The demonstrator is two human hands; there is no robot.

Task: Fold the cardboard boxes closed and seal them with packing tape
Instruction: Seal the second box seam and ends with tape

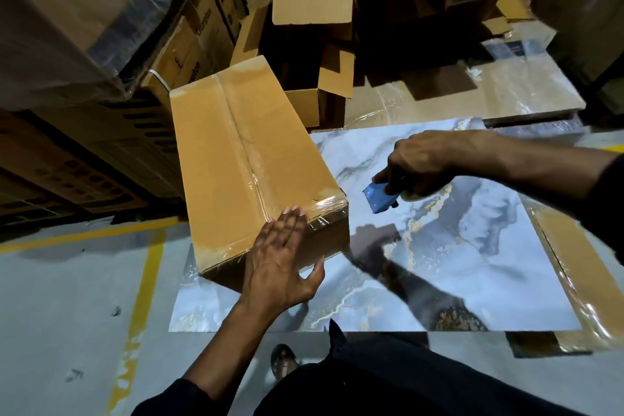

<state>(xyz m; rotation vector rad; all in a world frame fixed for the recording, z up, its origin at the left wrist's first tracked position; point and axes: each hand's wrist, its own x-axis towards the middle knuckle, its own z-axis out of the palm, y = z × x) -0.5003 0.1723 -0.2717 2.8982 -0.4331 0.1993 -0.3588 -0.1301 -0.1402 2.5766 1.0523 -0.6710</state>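
A long brown cardboard box (236, 152) lies closed on a marbled blue-grey slab (456, 263). Clear packing tape runs along its centre seam and wraps over the near end. My left hand (282, 260) lies flat with fingers spread on the box's near corner, pressing on the tape there. To the right of the box, above the slab, my right hand (418, 164) grips a blue tape dispenser (380, 196), its toothed blade pointing toward the box but apart from it.
Several open, unfolded cardboard boxes (314, 3) are piled behind the slab. Stacked printed cartons (199, 44) and a wrapped pallet load stand at the left. Yellow floor lines (145, 280) cross the grey floor. A plastic-wrapped board (489, 88) lies at the far right.
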